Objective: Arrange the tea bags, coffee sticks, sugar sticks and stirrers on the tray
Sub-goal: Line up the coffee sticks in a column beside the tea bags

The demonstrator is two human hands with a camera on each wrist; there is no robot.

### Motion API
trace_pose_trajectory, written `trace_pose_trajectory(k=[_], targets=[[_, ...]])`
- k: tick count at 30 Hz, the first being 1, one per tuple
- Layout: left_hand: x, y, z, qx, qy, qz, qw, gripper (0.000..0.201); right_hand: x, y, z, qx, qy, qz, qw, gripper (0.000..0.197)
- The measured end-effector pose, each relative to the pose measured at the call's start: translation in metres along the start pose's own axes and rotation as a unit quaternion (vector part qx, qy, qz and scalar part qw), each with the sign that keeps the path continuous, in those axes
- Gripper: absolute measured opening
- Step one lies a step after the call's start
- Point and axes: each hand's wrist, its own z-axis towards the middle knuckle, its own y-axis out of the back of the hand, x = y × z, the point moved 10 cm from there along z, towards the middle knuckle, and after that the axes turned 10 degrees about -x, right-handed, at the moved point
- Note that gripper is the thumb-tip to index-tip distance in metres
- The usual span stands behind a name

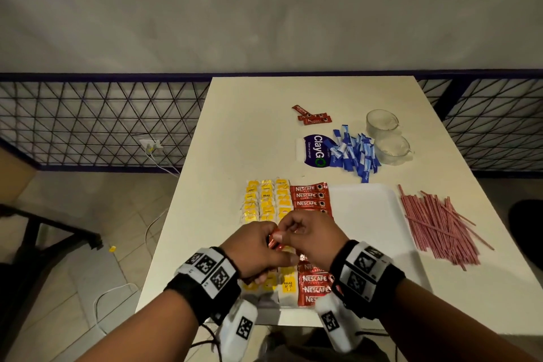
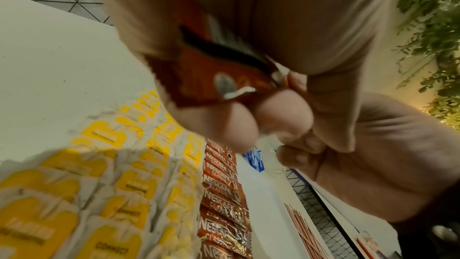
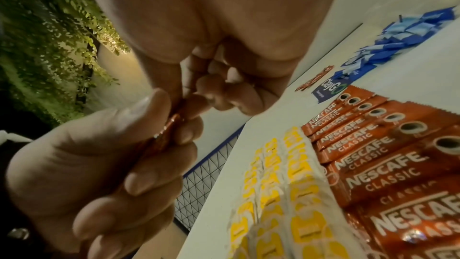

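One white table (image 1: 252,132) carries a white tray (image 1: 364,214), where yellow tea bags (image 1: 266,200) lie in three columns beside a column of red coffee sticks (image 1: 310,195). Pink stirrers (image 1: 437,223) and blue sugar sticks (image 1: 354,153) lie off the tray. Above the tray, left hand (image 1: 255,247) and right hand (image 1: 308,233) both pinch one held coffee stick (image 1: 273,241).

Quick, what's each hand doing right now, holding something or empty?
Left hand: holds a small bunch of coffee sticks.
Right hand: fingertips pinch the top of the same coffee sticks.
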Motion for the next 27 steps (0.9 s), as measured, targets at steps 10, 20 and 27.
trace_pose_trajectory(k=[10, 20, 27], targets=[[0.008, 0.020, -0.014, -0.087, 0.015, -0.197, 0.976, 0.029, -0.035, 0.055, -0.003, -0.070, -0.068, 0.072, 0.993, 0.009], [-0.035, 0.019, -0.018, -0.280, -0.137, 0.046, 0.949, 0.024, -0.055, 0.063, -0.017, 0.007, -0.187, 0.340, 0.922, 0.022], [-0.003, 0.015, -0.016, -0.294, 0.026, -0.245, 0.924, 0.011, -0.061, 0.070, -0.012, 0.020, -0.138, 0.277, 0.951, 0.012]])
